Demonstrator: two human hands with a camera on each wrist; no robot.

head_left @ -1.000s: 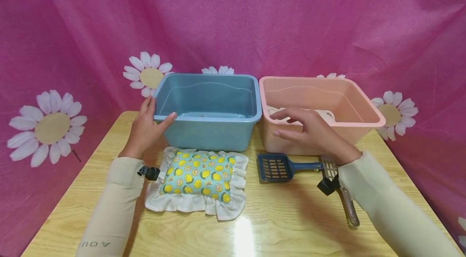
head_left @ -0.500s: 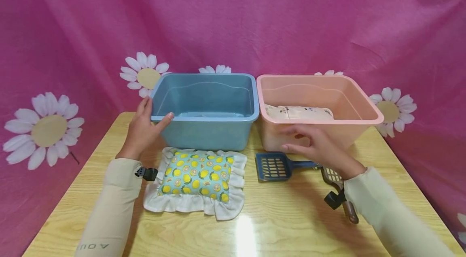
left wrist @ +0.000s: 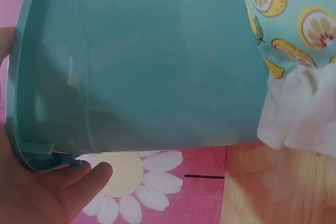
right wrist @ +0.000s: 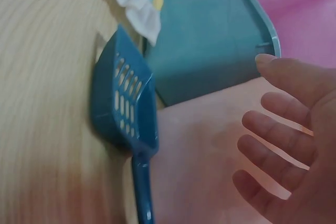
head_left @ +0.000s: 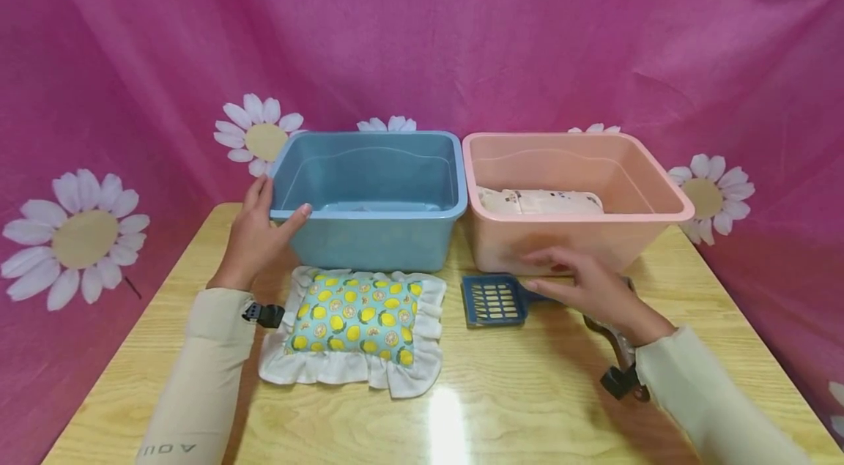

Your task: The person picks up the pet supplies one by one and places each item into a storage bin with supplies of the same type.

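My left hand point(head_left: 253, 242) grips the left front corner of a blue plastic bin point(head_left: 376, 242). Its thumb lies over the front rim, and in the left wrist view its fingers point(left wrist: 86, 184) curl around the rim's edge. In front of the pink bin point(head_left: 587, 242), my right hand point(head_left: 603, 296) hovers with spread, relaxed fingers and holds nothing. Below it lies a dark blue litter scoop point(head_left: 494, 300) with a slotted head, its handle partly hidden by that hand. A second scoop, with a brown handle point(head_left: 620, 348), is mostly covered by the right hand and wrist.
A lemon-print pillow point(head_left: 356, 315) with white ruffles lies in front of the blue bin. Inside the pink bin is a cream printed cloth-like bundle point(head_left: 547, 202). A magenta flowered curtain point(head_left: 422, 33) hangs behind the wooden table point(head_left: 527, 406).
My right hand has moved from over the pink bin's front rim down and toward me, to above the blue scoop's handle. My left hand stays on the blue bin.
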